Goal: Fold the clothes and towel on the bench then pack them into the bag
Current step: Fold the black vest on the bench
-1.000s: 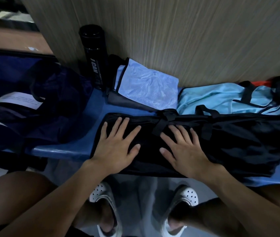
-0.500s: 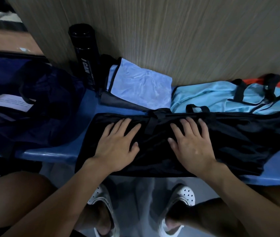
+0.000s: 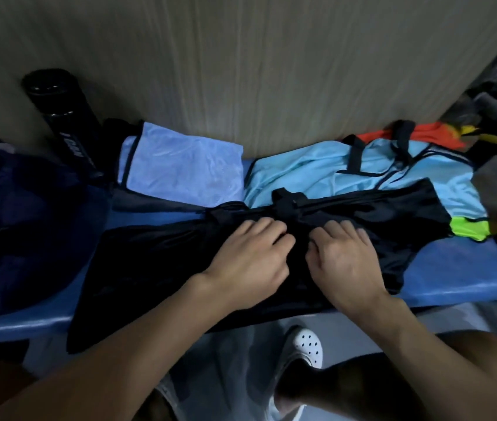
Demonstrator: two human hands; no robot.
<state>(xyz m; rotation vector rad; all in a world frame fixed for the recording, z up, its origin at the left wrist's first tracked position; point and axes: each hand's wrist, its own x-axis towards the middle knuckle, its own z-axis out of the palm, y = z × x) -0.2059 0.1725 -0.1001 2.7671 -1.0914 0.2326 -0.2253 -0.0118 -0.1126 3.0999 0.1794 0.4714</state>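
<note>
A black garment [image 3: 156, 256] lies stretched along the blue bench [image 3: 453, 275], its near edge hanging over the front. My left hand [image 3: 250, 262] and my right hand [image 3: 344, 262] sit side by side on its middle, fingers curled into the cloth and bunching it. Behind it lie a folded light-blue towel [image 3: 180, 165] on a grey piece and a turquoise garment [image 3: 332, 174] with black straps. An orange cloth [image 3: 417, 135] shows at the back right. The dark navy bag [image 3: 22, 226] stands open at the left.
A black bottle [image 3: 65, 123] stands against the wooden wall [image 3: 256, 71] at the back left. A neon-green patch [image 3: 468, 229] lies at the garment's right end. Dark gear sits at the far right. My knees and white perforated shoes [image 3: 304, 344] are below the bench.
Both hands lay flat and apart on the black garment; now they have come together at its middle with fingers curled into the cloth. The view has shifted right.
</note>
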